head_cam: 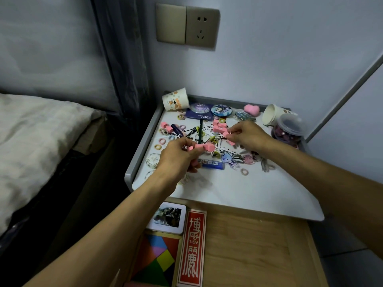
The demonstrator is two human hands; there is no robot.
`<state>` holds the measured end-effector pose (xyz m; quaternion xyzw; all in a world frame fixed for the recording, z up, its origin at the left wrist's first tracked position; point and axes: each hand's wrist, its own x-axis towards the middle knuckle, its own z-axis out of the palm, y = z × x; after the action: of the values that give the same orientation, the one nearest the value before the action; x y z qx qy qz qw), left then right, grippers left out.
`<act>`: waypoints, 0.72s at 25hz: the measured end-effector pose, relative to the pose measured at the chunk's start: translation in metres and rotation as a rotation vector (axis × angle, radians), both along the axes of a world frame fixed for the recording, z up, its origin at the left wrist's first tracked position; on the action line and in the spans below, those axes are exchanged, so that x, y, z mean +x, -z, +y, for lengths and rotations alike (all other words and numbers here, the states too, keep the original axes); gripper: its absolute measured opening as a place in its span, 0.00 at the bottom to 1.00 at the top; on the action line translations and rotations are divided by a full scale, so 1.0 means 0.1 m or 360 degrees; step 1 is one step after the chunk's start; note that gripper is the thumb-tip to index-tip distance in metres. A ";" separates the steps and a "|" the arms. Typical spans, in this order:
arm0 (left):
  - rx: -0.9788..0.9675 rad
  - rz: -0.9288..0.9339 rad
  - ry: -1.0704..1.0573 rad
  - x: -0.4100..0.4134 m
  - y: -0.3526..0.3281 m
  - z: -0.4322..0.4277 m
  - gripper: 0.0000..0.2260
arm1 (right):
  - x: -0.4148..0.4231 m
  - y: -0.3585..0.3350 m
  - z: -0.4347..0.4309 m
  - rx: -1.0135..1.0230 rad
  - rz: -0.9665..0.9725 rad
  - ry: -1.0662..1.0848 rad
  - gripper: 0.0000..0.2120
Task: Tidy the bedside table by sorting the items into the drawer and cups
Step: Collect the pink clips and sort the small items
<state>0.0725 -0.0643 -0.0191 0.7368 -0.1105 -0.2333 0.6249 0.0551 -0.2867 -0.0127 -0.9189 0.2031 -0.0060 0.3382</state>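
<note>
The bed fills the far side left of the blue lighter, with a dark gap between it and the worktop. A raised grey rim runs along the worktop's left and back edges. Nearer me than the lighter lies a broad bare white strip, the best room I see for moving. It ends at a front edge that overhangs the open wooden drawer. Both forearms reach in from below, left and right of the lighter, wrists slightly raised over the clutter. In the drawer, below the lighter, sit a coloured tangram, a red card and a photo tin. Behind the lighter to the left is a patterned paper cup; I cannot tell how it stands. Behind to the right a white cup lies tipped, touching a clear jar of beads. The left hand hovers just above-left of the lighter, its grip curled around a row of pink blocks. The right hand, behind-right of the lighter, has a narrow grip pinching a small pink piece. Hair rings are scattered left of it.
</note>
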 end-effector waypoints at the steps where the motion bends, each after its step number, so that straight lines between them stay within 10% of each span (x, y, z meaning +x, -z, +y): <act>1: -0.0003 0.0006 0.0005 -0.01 -0.01 0.00 0.04 | -0.02 -0.01 -0.01 0.0050 0.0026 0.0015 0.10; 18: -0.0165 0.0025 0.0177 -0.12 -0.11 0.04 0.05 | -0.47 -0.25 0.48 0.0349 -0.0275 -0.0242 0.07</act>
<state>0.0609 -0.0598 -0.0082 0.6944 -0.1582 -0.2673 0.6491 0.0078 -0.2391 0.0118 -0.8852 0.1025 -0.0371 0.4522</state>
